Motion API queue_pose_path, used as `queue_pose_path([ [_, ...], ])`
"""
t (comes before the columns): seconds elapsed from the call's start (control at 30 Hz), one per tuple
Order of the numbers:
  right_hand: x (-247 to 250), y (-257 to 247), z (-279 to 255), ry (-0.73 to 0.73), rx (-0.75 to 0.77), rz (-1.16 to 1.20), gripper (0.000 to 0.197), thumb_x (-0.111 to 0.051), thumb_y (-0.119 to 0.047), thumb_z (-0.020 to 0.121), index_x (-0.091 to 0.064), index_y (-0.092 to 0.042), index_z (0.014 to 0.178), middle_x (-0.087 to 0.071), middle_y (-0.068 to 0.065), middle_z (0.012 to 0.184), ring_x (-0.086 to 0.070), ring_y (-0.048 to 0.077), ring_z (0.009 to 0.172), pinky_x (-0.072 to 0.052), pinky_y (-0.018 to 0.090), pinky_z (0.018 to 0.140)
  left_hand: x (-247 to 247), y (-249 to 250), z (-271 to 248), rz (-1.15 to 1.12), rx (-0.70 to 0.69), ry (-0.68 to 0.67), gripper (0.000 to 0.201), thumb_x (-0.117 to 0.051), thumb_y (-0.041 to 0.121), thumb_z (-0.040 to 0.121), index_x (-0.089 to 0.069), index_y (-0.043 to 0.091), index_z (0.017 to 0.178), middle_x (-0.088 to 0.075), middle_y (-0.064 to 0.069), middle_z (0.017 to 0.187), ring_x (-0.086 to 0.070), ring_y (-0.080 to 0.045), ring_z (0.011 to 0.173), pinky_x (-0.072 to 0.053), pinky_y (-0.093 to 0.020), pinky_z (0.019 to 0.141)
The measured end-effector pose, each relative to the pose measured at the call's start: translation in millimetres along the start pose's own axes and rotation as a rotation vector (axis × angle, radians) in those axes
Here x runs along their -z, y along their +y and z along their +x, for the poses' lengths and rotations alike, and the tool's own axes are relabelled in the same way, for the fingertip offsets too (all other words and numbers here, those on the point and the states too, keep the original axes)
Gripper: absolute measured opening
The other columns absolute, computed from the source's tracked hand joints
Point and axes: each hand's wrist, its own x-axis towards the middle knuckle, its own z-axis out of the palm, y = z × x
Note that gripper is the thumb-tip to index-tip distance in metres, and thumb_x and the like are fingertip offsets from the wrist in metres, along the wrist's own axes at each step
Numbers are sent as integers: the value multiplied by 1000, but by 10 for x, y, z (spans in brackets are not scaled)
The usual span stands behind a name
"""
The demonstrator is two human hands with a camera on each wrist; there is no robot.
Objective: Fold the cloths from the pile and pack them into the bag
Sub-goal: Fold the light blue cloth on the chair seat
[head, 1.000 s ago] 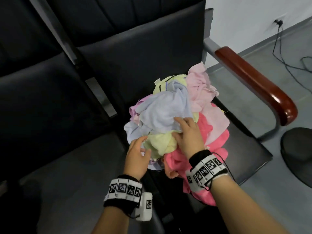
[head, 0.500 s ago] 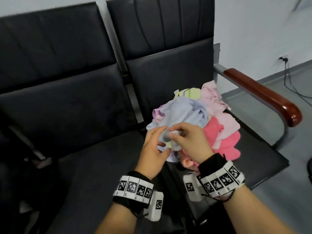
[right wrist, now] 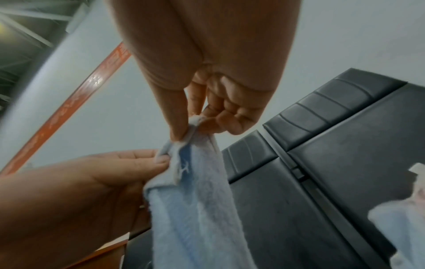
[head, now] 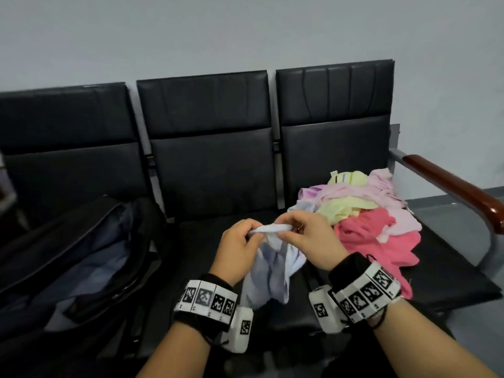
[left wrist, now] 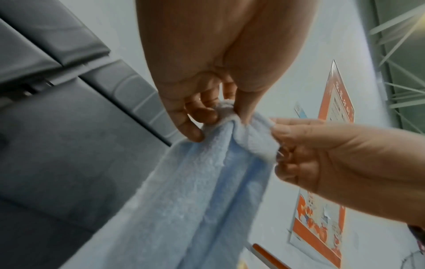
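Observation:
A light blue cloth (head: 270, 271) hangs bunched between my two hands above the middle seat. My left hand (head: 240, 249) pinches its top edge between thumb and fingers, which the left wrist view confirms on the blue cloth (left wrist: 207, 182). My right hand (head: 302, 238) pinches the same edge a little to the right, thumb against fingers, as the blue cloth (right wrist: 195, 191) shows in the right wrist view. The pile of cloths (head: 365, 214), pink, yellow and lilac, lies on the right seat. An open dark bag (head: 71, 266) sits on the left seat.
Three black padded seats stand in a row against a grey wall. A wooden armrest (head: 458, 189) on a metal frame bounds the right seat. The middle seat cushion (head: 201, 241) lies between the bag and the pile.
The blue cloth has been lifted off the pile and carried left over the middle seat, both hands now pinching its top edge. The view rose and widened, bringing the bag into sight.

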Motion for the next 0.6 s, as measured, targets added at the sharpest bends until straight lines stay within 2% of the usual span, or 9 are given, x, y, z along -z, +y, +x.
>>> queue_pose_path([
  [0.07, -137, -81, 1, -18, 28, 16, 10, -71, -13, 85, -72, -22, 88, -70, -10, 79, -62, 1, 74, -44, 11, 67, 190, -26, -121, 22, 19, 10, 13, -60, 15, 95, -69, 21, 88, -67, 5, 83, -62, -8, 79, -51, -22, 70],
  [0.13, -312, -90, 15, -33, 31, 29, 11, -70, -15, 87, -70, -24, 80, -68, -8, 73, -60, 2, 67, -44, 12, 63, 335, -96, -197, 49, 46, 0, 14, -59, 18, 96, -70, 20, 89, -69, 3, 83, -64, -13, 80, -54, -33, 74],
  [0.27, -656, 44, 115, -54, -25, 115, 13, -69, -19, 88, -68, -22, 76, -63, -9, 66, -54, 3, 62, -44, 16, 60, 506, -274, -223, -16, 162, -50, 18, -56, 24, 99, -70, 17, 90, -69, -8, 86, -61, -14, 78, -53, -48, 79],
  [0.33, -796, 111, 188, -54, -61, 198, 12, -71, -20, 87, -68, -20, 75, -60, -8, 62, -52, 5, 58, -43, 18, 56, 553, -336, -242, -62, 199, -64, 17, -60, 40, 93, -68, 25, 96, -70, 1, 93, -64, -10, 88, -53, -42, 83],
  [0.43, -973, 159, 273, -54, -85, 284, 11, -73, -21, 86, -67, -21, 77, -59, -11, 58, -50, 2, 53, -41, 16, 52, 578, -420, -257, 76, 218, -150, 50, -70, 66, 68, -57, 41, 109, -63, 14, 108, -61, -4, 100, -54, -29, 85],
  [0.5, -1077, 180, 316, -91, -79, 286, 12, -73, -22, 86, -66, -22, 77, -58, -12, 56, -48, -1, 50, -39, 12, 50, 549, -461, -250, 232, 197, -162, 58, -72, 69, 60, -53, 43, 109, -57, 16, 108, -57, -2, 99, -52, -26, 83],
  [0.6, -1186, 202, 384, -143, -68, 286, 14, -74, -23, 86, -65, -23, 76, -58, -7, 56, -49, 2, 49, -38, 14, 50, 525, -527, -236, 293, 133, -111, 42, -68, 59, 68, -57, 37, 102, -54, 14, 98, -56, -1, 89, -52, -28, 79],
])
